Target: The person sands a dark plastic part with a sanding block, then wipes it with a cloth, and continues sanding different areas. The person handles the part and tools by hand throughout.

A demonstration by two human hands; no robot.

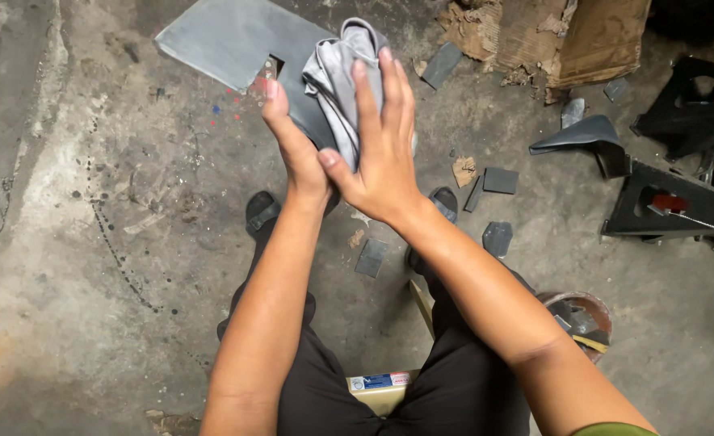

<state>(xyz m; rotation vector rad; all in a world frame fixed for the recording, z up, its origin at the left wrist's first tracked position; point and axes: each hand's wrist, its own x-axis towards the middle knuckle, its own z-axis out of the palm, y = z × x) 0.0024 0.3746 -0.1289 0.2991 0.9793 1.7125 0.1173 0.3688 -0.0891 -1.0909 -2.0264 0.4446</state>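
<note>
Grey, crumpled cloth [342, 81] is pressed by the right hand [381, 157] against a flat grey sheet-metal plate with a square notch cut in one edge [228, 36]. In the head view, the only one, the right hand lies nearly flat, fingers [363, 97] stretched over the rag and thumb hooked under its lower fold, so the rag is pinned more than clenched. The left hand [292, 145] grips the plate's lower edge from beneath, thumb up along the metal, and holds it tilted above the stained concrete floor [66, 242].

To wipe well, judging from this hold, the left hand should brace the plate firmly while the rag is kept bunched thick under the palm, so that skin stays off the cut edges and the notch corners. Long strokes running away from the supporting hand would seem safest.

Small dark metal offcuts [498, 179] lie scattered on the floor near the person's sandalled feet, torn brown cardboard [567, 36] sits at the top, black metal brackets [672, 202] at the right, and a rusty round tin holding scraps [583, 319] stands beside the right knee.
</note>
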